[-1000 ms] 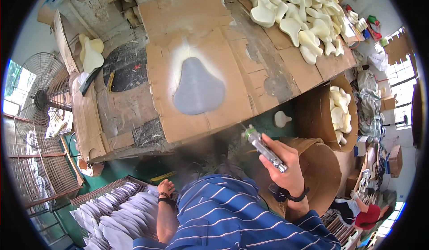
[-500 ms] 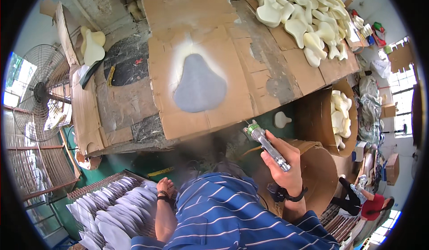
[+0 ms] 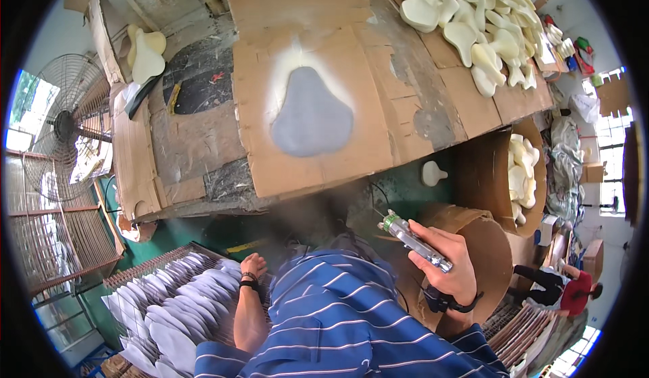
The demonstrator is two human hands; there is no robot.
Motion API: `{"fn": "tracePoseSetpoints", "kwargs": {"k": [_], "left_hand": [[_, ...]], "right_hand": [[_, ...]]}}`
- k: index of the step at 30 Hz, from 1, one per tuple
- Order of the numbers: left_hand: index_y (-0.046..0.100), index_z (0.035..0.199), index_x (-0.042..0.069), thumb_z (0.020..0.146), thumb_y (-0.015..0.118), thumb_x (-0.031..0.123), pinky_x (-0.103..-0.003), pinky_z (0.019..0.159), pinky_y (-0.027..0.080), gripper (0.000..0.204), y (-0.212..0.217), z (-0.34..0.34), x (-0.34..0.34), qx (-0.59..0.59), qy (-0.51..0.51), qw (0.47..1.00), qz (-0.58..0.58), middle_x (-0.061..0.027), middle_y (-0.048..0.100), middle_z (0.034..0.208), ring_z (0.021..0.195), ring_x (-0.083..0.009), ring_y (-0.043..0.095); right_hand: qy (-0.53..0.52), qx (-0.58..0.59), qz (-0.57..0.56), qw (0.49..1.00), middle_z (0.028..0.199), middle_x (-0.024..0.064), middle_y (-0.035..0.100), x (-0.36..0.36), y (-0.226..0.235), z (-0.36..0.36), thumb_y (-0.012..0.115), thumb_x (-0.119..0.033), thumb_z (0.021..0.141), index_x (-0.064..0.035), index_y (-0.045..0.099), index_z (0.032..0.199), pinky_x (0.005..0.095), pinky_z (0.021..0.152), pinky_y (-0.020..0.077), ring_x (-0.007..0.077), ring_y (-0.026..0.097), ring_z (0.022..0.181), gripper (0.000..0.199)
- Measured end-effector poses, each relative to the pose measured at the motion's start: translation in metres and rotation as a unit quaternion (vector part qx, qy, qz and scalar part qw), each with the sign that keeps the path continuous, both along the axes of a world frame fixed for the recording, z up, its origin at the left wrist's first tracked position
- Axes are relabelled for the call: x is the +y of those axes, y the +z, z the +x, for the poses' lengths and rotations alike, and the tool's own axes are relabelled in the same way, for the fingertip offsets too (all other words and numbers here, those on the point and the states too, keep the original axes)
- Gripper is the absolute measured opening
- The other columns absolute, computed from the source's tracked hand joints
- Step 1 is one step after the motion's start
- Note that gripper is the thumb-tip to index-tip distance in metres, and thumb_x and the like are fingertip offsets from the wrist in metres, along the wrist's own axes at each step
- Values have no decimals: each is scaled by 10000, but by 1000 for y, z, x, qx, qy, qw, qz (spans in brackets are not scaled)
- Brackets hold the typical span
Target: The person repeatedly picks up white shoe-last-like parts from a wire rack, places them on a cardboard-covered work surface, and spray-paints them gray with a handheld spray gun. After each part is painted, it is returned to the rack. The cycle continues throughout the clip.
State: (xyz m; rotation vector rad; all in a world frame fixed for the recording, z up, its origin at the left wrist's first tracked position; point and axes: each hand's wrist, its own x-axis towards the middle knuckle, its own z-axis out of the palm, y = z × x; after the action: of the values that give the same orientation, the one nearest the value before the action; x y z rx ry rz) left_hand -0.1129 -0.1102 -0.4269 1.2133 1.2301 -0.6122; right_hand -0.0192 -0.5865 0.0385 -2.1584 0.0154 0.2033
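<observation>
The right hand (image 3: 446,266) is clenched around a metal spray gun (image 3: 414,240), whose long axis runs from the fist up and to the left, nozzle toward the table (image 3: 433,101). Up-left of the nozzle, on a cardboard sheet (image 3: 304,155), lies the grey pear-shaped patch (image 3: 311,114), narrow end pointing away from the person. The left hand (image 3: 253,268) is low, reaching down at a rack of pale grey cut pieces (image 3: 176,303); its fingers are hidden, so I cannot tell whether it grips anything. The right hand is clearly nearer the patch.
</observation>
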Motion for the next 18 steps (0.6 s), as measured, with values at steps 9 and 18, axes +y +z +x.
{"fn": "tracePoseSetpoints", "kwargs": {"k": [9, 18], "left_hand": [[549, 1318, 59, 968, 625, 254, -444, 704, 606, 408, 6, 13, -8, 14, -51, 998, 29, -89, 677, 950, 798, -243, 692], [578, 1283, 50, 967, 638, 260, -440, 714, 603, 384, 14, 46, -11, -41, -33, 998, 31, -87, 681, 965, 820, -239, 694]], "right_hand": [[-141, -20, -17, 990, 876, 138, 685, -31, -11, -22, 720, -2, 819, 39, 641, 1264, 278, 654, 486, 174, 623, 681, 453], [-135, -123, -2, 983, 813, 113, 653, -20, -22, 17, 711, 2, 834, 59, 641, 1247, 275, 610, 472, 158, 600, 648, 422]]}}
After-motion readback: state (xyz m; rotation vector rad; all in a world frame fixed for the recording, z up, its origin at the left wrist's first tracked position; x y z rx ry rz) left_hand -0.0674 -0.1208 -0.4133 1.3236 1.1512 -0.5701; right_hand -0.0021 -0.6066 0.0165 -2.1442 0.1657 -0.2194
